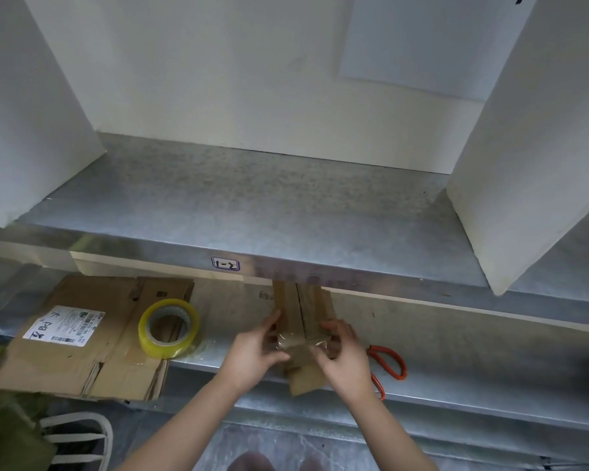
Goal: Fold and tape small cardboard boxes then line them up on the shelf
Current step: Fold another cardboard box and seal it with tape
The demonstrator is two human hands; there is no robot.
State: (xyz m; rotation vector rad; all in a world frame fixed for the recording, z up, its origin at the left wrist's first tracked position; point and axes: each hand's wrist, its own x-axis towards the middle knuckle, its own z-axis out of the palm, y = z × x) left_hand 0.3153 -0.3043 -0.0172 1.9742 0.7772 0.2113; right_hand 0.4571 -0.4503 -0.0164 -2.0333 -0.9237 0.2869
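So we're mid-tape on this one. The small box (305, 314) is folded up and sits over the front edge of the lower shelf (456, 379), roughly the middle of its length, with its far end tucked under the front lip of the upper shelf (252, 205). Our left hand (252, 351) has its fingers wrapped round the box's left side. Our right hand (346, 355) grips the right side, fingers curled over the end where a strip of clear tape (300, 343) crosses the seam. A loose flap hangs off the near end, so we'd say the closing isn't finished.

The tape roll (168, 329) sits on the flattened cardboard (92, 348) toward the lower shelf's left end. The orange scissors (390, 363) are just right of our right hand, at the front edge.

Best guess for next: smooth that strip down flat over the seam, fold the hanging flap in, and tape it too. That means freeing one hand for the roll while the other keeps the box from popping open. After that it goes on the upper shelf, between the two white panels (38, 96). Can't tell whether the far end is taped, the lip hides it.
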